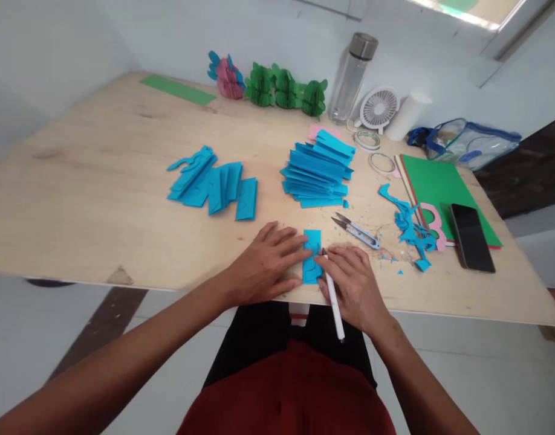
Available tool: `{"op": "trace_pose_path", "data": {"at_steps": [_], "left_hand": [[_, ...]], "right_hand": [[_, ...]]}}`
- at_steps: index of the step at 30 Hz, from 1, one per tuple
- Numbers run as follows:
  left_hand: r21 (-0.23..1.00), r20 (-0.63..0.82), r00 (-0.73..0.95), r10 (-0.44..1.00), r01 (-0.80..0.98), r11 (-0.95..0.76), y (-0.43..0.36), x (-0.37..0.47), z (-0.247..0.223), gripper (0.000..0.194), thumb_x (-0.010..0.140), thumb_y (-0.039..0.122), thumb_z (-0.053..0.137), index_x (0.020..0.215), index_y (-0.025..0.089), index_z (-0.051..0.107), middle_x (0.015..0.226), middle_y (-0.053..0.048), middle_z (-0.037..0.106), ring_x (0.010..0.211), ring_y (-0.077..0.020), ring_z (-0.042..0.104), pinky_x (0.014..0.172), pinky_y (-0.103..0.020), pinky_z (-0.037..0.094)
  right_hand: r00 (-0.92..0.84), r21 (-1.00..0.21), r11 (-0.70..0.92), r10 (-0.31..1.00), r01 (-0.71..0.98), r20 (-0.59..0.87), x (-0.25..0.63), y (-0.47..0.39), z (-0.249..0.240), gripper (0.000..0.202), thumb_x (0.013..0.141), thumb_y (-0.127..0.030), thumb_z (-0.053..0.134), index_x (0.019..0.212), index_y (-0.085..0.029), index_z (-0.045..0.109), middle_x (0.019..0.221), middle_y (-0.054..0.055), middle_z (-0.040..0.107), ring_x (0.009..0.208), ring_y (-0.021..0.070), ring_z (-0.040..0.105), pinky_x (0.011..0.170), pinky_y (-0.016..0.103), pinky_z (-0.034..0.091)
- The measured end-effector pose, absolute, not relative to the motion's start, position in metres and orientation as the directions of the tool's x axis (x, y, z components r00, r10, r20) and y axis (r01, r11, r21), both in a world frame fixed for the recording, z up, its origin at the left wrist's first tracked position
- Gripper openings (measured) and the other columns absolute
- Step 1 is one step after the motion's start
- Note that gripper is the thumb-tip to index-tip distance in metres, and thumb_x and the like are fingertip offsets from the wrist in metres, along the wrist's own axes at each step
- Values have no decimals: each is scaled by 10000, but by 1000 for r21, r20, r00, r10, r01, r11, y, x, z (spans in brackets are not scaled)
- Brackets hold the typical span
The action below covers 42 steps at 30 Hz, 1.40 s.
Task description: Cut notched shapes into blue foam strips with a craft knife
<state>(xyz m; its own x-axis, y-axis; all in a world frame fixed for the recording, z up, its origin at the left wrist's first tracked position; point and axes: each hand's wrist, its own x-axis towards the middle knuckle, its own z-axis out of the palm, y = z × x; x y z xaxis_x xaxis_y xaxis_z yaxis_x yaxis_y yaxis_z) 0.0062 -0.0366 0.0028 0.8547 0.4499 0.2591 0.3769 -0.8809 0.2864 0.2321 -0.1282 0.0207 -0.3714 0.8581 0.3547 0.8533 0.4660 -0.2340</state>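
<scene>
My left hand (271,263) lies flat on the table with its fingers spread, the tips touching the left edge of a small blue paper piece (312,241). Dark drawn lines show on that paper. In my right hand (350,284) is a white pen (334,305), its dark tip at the paper's right edge. A pair of thread snips (357,231) with dark blades lies just beyond my right hand. Folded blue papers (232,187) sit to the left, and a fanned stack of blue strips (318,172) stands farther back.
Blue scraps (411,226), a pink paper cutout (434,226), a phone (471,238) and green sheets (454,181) lie on the right. Along the wall stand green paper shapes (284,89), a pink one (230,78), a bottle (352,81), a fan (379,109) and tape rolls (367,141).
</scene>
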Motion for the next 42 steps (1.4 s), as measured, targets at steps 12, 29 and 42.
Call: {"op": "trace_pose_path", "data": {"at_steps": [12, 29, 42], "left_hand": [[214, 261, 886, 384, 335, -918, -30, 3, 3, 482, 931, 456, 526, 1373, 263, 532, 1454, -89, 541, 1356, -329, 423, 1191, -587, 169], [227, 275, 908, 315, 257, -939, -24, 2, 1, 500, 967, 472, 454, 1385, 207, 526, 1452, -138, 530, 1315, -341, 447, 1122, -556, 307], [209, 292, 907, 304, 249, -946, -23, 2, 1, 482, 964, 471, 457, 1369, 223, 538, 1445, -119, 542, 1297, -333, 466, 1105, -538, 334]], "right_hand": [[-371, -243, 468, 858, 849, 356, 232, -128, 22, 337, 953, -217, 534, 1284, -217, 599, 1154, 79, 727, 1184, 257, 578, 1033, 490, 381], [-378, -228, 473, 853, 851, 360, 233, -128, 21, 330, 961, -225, 551, 1289, -214, 590, 1164, 76, 727, 1182, 259, 583, 1034, 475, 377], [-380, -224, 477, 849, 850, 368, 233, -128, 21, 283, 959, -227, 543, 1232, -201, 610, 1162, 80, 730, 1170, 255, 592, 1020, 463, 388]]}}
